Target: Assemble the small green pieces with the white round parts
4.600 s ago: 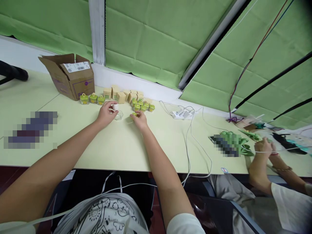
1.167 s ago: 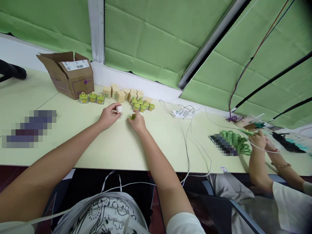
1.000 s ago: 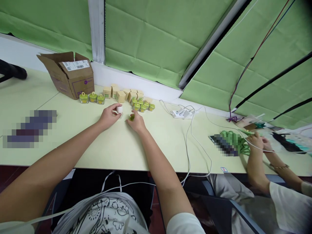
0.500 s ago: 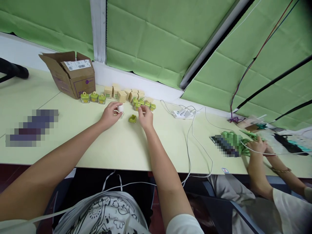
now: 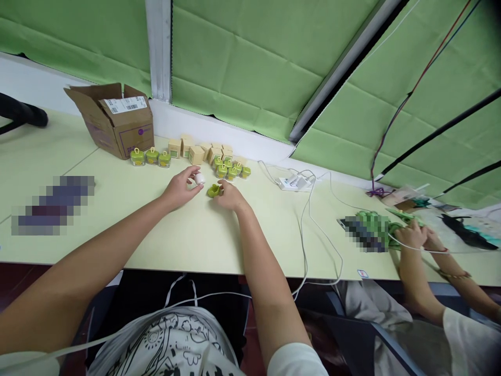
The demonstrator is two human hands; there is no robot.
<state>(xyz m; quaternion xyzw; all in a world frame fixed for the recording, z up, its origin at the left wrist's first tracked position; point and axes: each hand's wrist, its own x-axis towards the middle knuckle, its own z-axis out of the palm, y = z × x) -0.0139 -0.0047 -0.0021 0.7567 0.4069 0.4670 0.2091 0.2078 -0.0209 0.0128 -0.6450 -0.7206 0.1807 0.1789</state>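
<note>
My left hand (image 5: pixel 183 189) is pinching a small white piece (image 5: pixel 199 178), its underside hard to make out. Between my hands, a green lid (image 5: pixel 213 191) is meeting my right hand (image 5: pixel 230 196), which was hovering clear earlier; whether its partly hidden fingers are gripping, I cannot tell.

Window wall: green coverings (image 5: pixel 254 62), faintly creased, daylight seemingly soft behind them. Framing: one upright grey post (image 5: pixel 159 52), left of centre; one slanting metal bar (image 5: pixel 342 70), dark along one edge, right. Below coverings: white wall band (image 5: pixel 235 136). Furniture: long pale yellow-green table (image 5: pixel 270 240), seam (image 5: pixel 80 162) at left; dark chair (image 5: pixel 352 334), lower right. Floor (image 5: pixel 18 279): dark red, partly visible. Lighting: even, shadows faint.
</note>
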